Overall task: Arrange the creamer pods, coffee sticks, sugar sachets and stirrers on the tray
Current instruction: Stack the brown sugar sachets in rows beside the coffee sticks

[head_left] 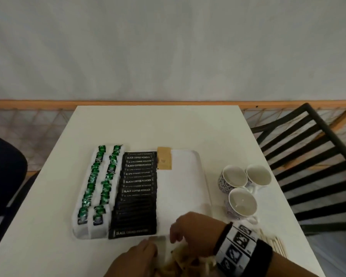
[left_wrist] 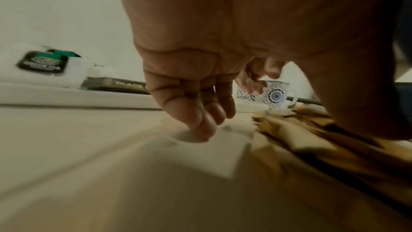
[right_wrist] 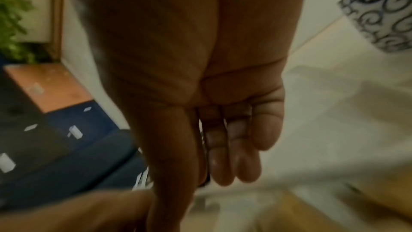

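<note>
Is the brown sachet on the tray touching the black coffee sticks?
Touching: in the head view the brown sachet lies against the top right edge of the black coffee sticks, no gap visible.

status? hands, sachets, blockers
Both hands at sugar sachet pile on near table edge: left hand, right hand; grips unclear, blurred. One brown sachet on tray. Stirrers off-tray. Nothing blocking.

The right hand (right_wrist: 214, 112) hangs with fingers (right_wrist: 245, 156) together over blurred brown sachets (right_wrist: 334, 205) (patterned cup (right_wrist: 383, 15) beyond).
</note>
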